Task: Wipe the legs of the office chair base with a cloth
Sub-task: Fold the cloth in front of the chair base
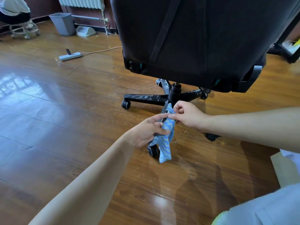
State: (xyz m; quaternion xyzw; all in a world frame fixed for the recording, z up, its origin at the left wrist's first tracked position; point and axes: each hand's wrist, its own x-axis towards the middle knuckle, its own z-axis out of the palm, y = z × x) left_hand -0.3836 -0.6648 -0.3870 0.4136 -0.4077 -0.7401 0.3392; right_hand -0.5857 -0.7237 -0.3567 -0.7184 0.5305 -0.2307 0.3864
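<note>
The cloth [165, 135], blue with pale wavy stripes, hangs over the near leg [164, 114] of the chair base [174, 96], which is mostly hidden behind it and the hands; its loose lower end dangles just past that leg's caster [153, 150] toward the floor [65, 111]. Both hands have hold of it. The left hand [146, 131] is curled around the cloth's middle, thumb on top and fingers underneath, seemingly wrapped about the leg as well, though the cloth hides how tightly. The right hand [186, 115] pinches the upper end between thumb and fingertips, close to the hub, with the other fingers bent in.

The left leg [144, 97] and the right leg [190, 94] carry white smears and specks, and the far leg [164, 84] looks marked too. Pale crumbs lie on the floor around the base. The black seat back [194, 38] looms above.

Judging by this, the wiping is at an early stage: the person appears to be setting the cloth around the near leg, with the other legs not yet cleaned. The next move probably calls for a firm wrap of the cloth and a slide along the leg from hub to caster, with pressure on the top and sides, then a shift to the smeared left leg
</note>
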